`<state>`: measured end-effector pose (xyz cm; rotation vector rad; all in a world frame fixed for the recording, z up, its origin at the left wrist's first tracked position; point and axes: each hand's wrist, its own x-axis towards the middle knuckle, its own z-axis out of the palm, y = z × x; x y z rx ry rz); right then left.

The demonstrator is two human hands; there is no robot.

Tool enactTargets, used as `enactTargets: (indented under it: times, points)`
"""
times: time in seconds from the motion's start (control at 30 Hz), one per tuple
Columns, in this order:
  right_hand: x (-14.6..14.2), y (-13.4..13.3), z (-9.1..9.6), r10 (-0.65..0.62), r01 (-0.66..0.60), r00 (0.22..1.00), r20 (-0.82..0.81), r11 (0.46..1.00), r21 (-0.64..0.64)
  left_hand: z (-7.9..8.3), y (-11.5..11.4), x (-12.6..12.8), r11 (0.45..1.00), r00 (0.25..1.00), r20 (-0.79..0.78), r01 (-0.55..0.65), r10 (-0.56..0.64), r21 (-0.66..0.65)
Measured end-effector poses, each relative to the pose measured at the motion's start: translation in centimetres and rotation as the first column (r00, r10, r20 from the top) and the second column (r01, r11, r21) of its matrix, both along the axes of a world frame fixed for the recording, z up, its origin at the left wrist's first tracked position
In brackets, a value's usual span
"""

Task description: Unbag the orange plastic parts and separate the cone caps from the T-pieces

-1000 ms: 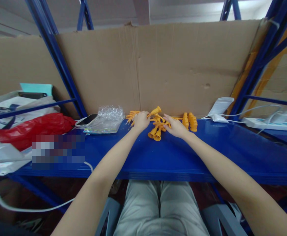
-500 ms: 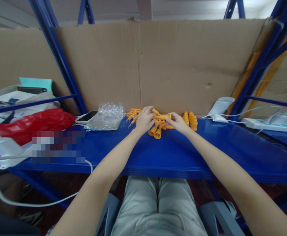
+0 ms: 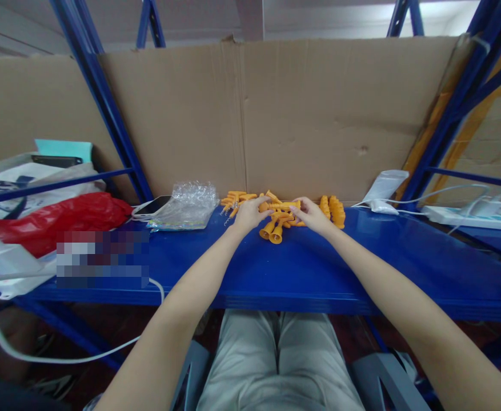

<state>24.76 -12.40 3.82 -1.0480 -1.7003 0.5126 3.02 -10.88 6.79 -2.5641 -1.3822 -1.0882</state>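
An orange plastic corkscrew (image 3: pixel 283 205) lies level between my two hands, above the pile. My left hand (image 3: pixel 251 212) is closed about its left end, with the fingers partly hiding it. At the right end, my right hand (image 3: pixel 311 213) pinches it between thumb and fingers. Just below them rest orange bell-shaped pieces (image 3: pixel 275 234), wide mouths toward me. Left of my left hand are several orange T-shaped handles with metal spirals (image 3: pixel 232 202). A row of orange ribbed pieces (image 3: pixel 336 212) stands to the right of my right hand.
Everything sits on a blue metal shelf (image 3: pixel 276 274) backed by cardboard (image 3: pixel 310 114). To the left are clear plastic bags (image 3: pixel 188 206), a phone (image 3: pixel 153 204) and a red bag (image 3: pixel 65 220). Rightward are a white adapter with cables (image 3: pixel 383 205) and a power strip (image 3: pixel 468 218).
My left hand has lowered slightly and its fingers have turned toward the corkscrew's left end. The right hand keeps its pinch, almost unmoved. The view has tilted a little.
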Motion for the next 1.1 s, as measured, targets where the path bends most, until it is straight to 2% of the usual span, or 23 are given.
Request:
enactTargets:
  times: [0.13, 0.3, 0.5, 0.7, 0.87, 1.1]
  points:
    - [0.4, 0.3, -0.1, -0.033, 0.033, 0.999, 0.013, 0.999, 0.033, -0.2, 0.5, 0.0, 0.997, 0.997, -0.011, 0.077, -0.077, -0.009]
    - [0.5, 0.1, 0.0, -0.015, 0.015, 1.000, 0.001, 1.000, 0.018, -0.7, 0.8, 0.0, 0.997, 0.997, -0.012, 0.076, -0.075, 0.028]
    - [0.4, -0.7, 0.5, 0.068, -0.068, 0.998, -0.009, 0.998, -0.007, -1.1, 1.5, -0.3, 0.995, 0.997, -0.011, 0.075, -0.075, 0.067]
    - [0.6, -0.1, 0.2, 0.041, -0.041, 0.999, 0.004, 0.999, -0.010, -1.4, 1.9, -0.4, 0.990, 0.997, -0.025, 0.078, -0.076, 0.113]
    - [0.7, 0.4, 0.0, 0.029, -0.032, 0.998, 0.050, 0.998, 0.049, -1.4, 1.9, -0.4, 0.991, 0.998, -0.028, 0.065, -0.062, 0.120]
    - [1.1, -0.3, 0.7, -0.123, 0.069, 0.961, 0.246, 0.974, 0.217, -1.3, 1.8, -0.2, 0.993, 0.998, -0.016, 0.054, -0.053, 0.109]
